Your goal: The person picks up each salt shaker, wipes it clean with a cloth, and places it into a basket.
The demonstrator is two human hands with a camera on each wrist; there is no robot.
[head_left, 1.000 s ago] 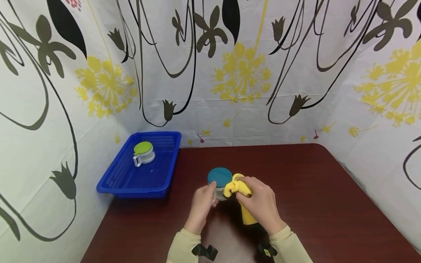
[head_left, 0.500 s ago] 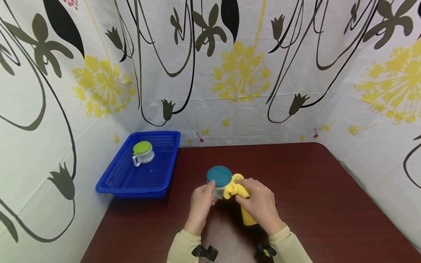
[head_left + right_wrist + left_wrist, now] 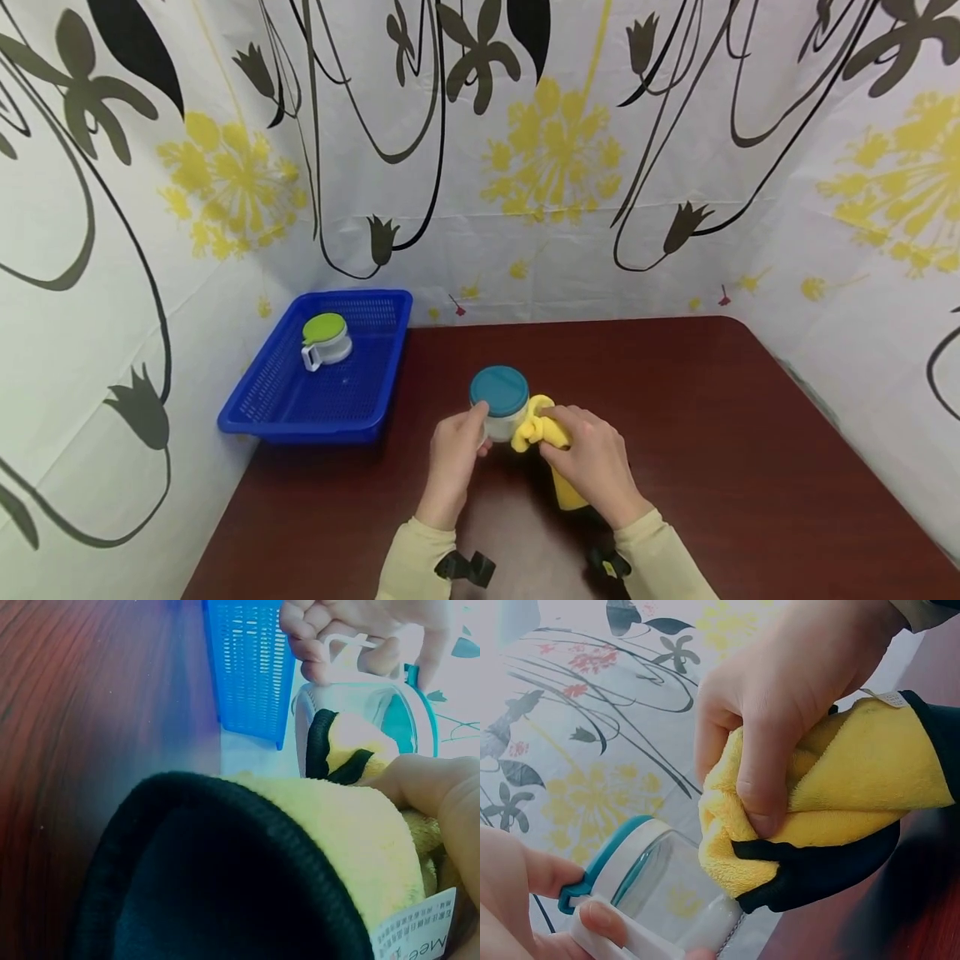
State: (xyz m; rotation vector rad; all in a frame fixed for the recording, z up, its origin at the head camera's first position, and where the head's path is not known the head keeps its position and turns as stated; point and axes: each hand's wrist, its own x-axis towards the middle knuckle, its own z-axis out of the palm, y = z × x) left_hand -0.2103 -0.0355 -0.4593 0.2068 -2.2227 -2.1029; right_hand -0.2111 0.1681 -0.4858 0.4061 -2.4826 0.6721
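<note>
A clear jar (image 3: 498,427) with a teal lid (image 3: 499,390) and a white handle (image 3: 630,934) is held up above the table. My left hand (image 3: 453,454) grips it by the handle, fingers curled round it and the thumb near the lid. In my right hand (image 3: 596,458) is a bunched yellow cloth (image 3: 855,761) with black edging, pinched between thumb and fingers. The cloth lies against or very near the jar's right side; exact contact is hard to tell. A printed white tag (image 3: 416,930) hangs from the cloth in the right wrist view.
On the left of the dark red table (image 3: 675,400) stands a blue plastic basket (image 3: 315,429). Inside it sits a similar jar with a green lid (image 3: 324,327) and white handle. A flower-patterned sheet (image 3: 525,275) hangs behind the table and along both sides.
The jar has risen slightly in view and its lid sits a little higher. Both hands keep their holds on the jar and the cloth. The head view has tilted a little.
</note>
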